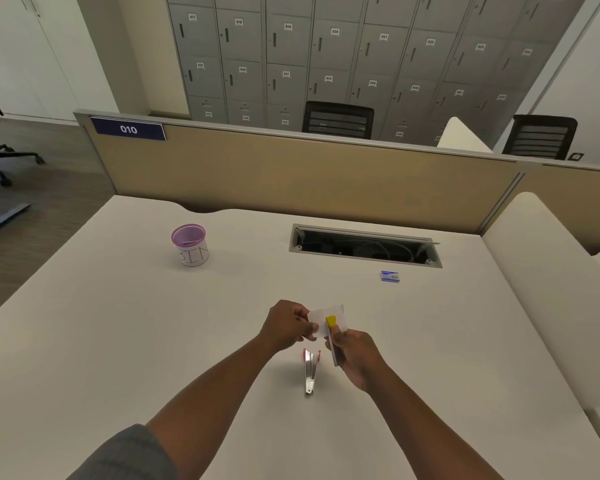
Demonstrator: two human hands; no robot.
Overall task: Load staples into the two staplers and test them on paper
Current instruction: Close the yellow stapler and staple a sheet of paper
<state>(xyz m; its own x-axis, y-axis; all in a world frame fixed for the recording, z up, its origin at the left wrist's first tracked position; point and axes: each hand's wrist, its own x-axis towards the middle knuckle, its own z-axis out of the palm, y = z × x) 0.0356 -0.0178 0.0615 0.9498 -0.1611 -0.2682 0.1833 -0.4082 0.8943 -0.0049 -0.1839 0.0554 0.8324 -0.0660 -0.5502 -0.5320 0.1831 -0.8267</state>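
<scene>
My left hand (289, 323) pinches the left edge of a small white piece of paper (321, 318) above the desk. My right hand (355, 356) grips a yellow stapler (332, 322), whose yellow front end sits over the paper's right part. A pink stapler (310, 370) lies on the desk just below my hands, swung open with its metal rail showing. A small blue staple box (390, 276) rests farther back on the right, apart from both hands.
A pink mesh cup labelled BIN (190, 244) stands at the back left of the white desk (153, 341). An open cable tray (364, 245) is cut into the desk's far side, before a tan partition (291, 174).
</scene>
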